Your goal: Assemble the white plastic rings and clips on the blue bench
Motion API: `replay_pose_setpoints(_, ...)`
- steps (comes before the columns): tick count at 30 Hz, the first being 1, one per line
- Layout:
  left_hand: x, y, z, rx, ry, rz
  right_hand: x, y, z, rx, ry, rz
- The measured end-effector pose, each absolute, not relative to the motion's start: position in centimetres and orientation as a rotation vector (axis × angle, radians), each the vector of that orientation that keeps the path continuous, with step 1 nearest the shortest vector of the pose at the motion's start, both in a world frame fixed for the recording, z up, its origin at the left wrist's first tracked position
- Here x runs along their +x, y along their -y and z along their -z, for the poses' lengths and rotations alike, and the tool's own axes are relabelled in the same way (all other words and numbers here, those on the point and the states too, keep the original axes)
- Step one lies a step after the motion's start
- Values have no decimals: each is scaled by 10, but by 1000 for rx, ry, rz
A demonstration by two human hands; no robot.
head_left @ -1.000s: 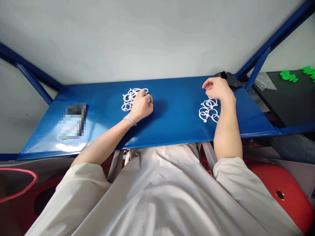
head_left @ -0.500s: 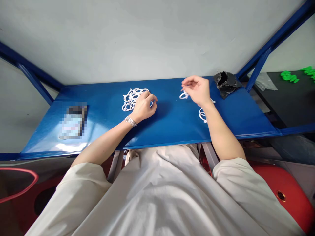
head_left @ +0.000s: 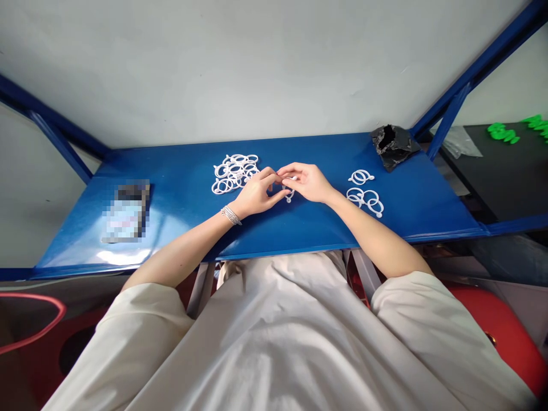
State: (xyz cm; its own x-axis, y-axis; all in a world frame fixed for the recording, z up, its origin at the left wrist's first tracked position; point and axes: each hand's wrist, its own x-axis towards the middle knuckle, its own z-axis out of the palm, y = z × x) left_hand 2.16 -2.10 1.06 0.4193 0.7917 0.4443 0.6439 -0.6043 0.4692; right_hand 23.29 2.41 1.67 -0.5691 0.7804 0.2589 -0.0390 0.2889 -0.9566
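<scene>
Along a glossy blue rectangular table (head_left: 295, 228), thin white plastic rings (head_left: 236, 169) lie in two groups

Behind the table stands a plain pale grey wall (head_left: 257, 68), with slanting blue metal bars (head_left: 471, 85) at both ends. The person at the near edge wears a loose beige short-sleeved top (head_left: 278, 342). Lower right, past the sleeve, shows a rounded red plastic object (head_left: 479, 319). Beyond the table's right end, a flat black surface (head_left: 483, 171) carries bright green pieces (head_left: 503, 133).

Near the table's left end lies a flat rectangular object (head_left: 126, 214), dark and pale blue, its face masked by square blocks. At the far right corner sits a crumpled black plastic bag (head_left: 394, 149) with its mouth gaping.

Both hands meet over the middle of the table. The left hand (head_left: 259, 192), a silver beaded bracelet (head_left: 231, 214) at its wrist, is half open, fingers bent and thumb reaching toward the other hand. The right hand (head_left: 311, 182) pinches a small white plastic ring piece (head_left: 289, 199) between thumb and fingers; the piece shows below the fingertips, between the hands. Fingers overlap there, so I cannot tell whether the left also has hold of it.

The larger ring group overlaps in a crowd just beyond the left hand; the smaller group (head_left: 362, 197) lies to the right of the right hand.
</scene>
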Motion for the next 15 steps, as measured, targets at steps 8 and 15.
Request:
replay_pose_setpoints(8, 20, 18, -6, 2388, -1323, -1040, 223, -13, -15, -517, 1772, -1549)
replay_pose_setpoints(15, 24, 20, -7, 2393, -1362, -1085, 222, -17, -6, -558, 1832, -1412)
